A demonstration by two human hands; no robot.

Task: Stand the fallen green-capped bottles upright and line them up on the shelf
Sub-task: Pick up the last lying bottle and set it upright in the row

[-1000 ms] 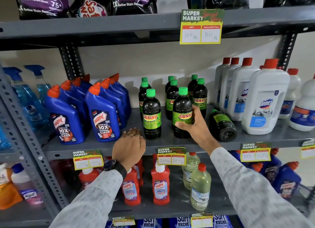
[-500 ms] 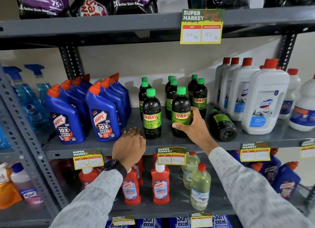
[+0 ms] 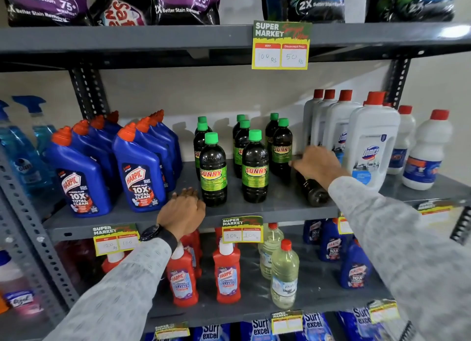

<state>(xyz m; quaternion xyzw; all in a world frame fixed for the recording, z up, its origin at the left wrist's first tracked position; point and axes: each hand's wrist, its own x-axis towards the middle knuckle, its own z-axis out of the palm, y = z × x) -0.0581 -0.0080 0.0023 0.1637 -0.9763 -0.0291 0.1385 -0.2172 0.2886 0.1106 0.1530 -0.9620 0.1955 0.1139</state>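
Eight dark bottles with green caps are seen standing upright on the grey middle shelf [image 3: 267, 210], in three short rows running front to back. The two front ones, the left front bottle [image 3: 213, 171] and the middle front bottle [image 3: 255, 167], carry green labels reading "SUNNY" in yellow and red; the same word is partly legible on the right-hand bottle [image 3: 281, 146]. One more bottle of this kind, the fallen bottle [image 3: 312, 191], is lying on its side just right of the rows, its base turned toward the shelf edge and its cap end hidden. The right hand [image 3: 317, 165] is laid over the upper part of that fallen bottle, fingers curled down toward it; whether it is actually gripped cannot be told. The left hand [image 3: 184, 212] is rested knuckles-up on the shelf's front edge, fingers bent, nothing held; a dark wristwatch [image 3: 153, 232] is worn above it.

To the left, blue bottles [image 3: 141, 177] marked "HARPIC 10X TOTAL CLEAN" are stood; to the right, white "Domex" bottles [image 3: 370, 146] with red caps. A yellow "SUPER MARKET" price tag [image 3: 280, 46] above is marked "100 Rs" and "50 Rs".
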